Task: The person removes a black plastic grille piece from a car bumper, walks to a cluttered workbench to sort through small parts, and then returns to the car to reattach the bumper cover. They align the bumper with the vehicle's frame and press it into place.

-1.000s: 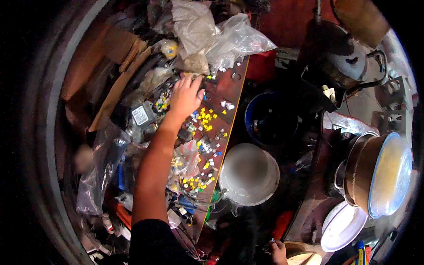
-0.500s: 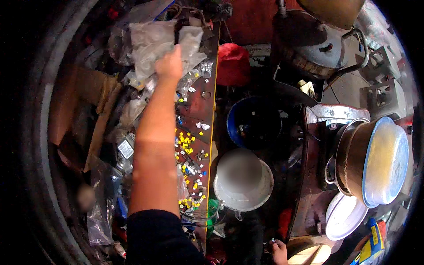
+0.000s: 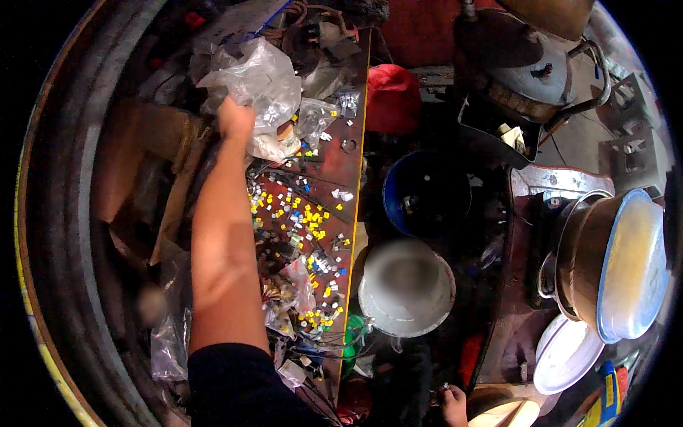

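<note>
My left hand (image 3: 235,118) reaches far forward, its fingers closed on the lower edge of a crumpled clear plastic bag (image 3: 257,77) that holds small pale pieces. Under my forearm lies a reddish-brown board (image 3: 343,174) strewn with several small yellow, white and blue parts (image 3: 307,217). A second small clear bag (image 3: 314,117) sits just right of the hand. Low at the bottom edge, a hand (image 3: 451,403), apparently my right, is curled beside a tan round thing; what it holds is too small to tell.
A white brimmed hat (image 3: 405,286) on a person sits right of the board, with a blue tub (image 3: 425,191) and a red cloth (image 3: 393,96) beyond it. A metal pot (image 3: 613,265) and a white plate (image 3: 565,356) stand at right. Cardboard (image 3: 146,153) is at left.
My left hand moved forward off the board of small parts to the pile of clear bags and closed on one. The view shifted with it.
</note>
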Tool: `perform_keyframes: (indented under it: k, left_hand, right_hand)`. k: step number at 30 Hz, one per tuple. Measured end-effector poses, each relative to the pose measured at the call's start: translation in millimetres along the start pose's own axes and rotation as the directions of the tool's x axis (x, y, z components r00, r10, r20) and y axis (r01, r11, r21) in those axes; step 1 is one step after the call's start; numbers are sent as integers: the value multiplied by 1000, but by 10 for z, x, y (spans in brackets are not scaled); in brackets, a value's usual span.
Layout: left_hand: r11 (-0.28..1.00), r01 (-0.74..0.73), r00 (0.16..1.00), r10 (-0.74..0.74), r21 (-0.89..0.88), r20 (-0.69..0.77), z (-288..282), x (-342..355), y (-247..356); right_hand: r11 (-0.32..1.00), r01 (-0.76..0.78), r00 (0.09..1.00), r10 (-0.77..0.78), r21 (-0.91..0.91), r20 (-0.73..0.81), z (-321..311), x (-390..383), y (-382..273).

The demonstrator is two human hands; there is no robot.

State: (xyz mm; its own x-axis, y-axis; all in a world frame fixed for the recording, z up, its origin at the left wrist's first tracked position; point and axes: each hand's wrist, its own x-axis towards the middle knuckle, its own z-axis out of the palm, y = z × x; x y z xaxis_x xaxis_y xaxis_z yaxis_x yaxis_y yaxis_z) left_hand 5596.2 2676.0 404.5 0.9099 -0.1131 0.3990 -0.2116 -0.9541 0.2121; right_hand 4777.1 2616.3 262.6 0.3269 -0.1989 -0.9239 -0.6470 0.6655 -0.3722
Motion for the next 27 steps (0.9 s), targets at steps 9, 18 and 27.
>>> perform_keyframes:
  k: [9, 18, 27]
  left_hand:
    - [996, -23, 987, 37, 92, -157, -47, -35, -592]
    - [993, -84, 970, 61, -87, -235, -129, -210, -1040]
    - [982, -50, 925, -24, -184, -380, -143, -327, -1143]
  right_hand:
    - [992, -77, 996, 82, 103, -43, 151, -101, -353]
    - [999, -25, 1000, 25, 28, -7, 85, -74, -358]
    - [983, -127, 992, 128, 132, -3, 135, -143, -457]
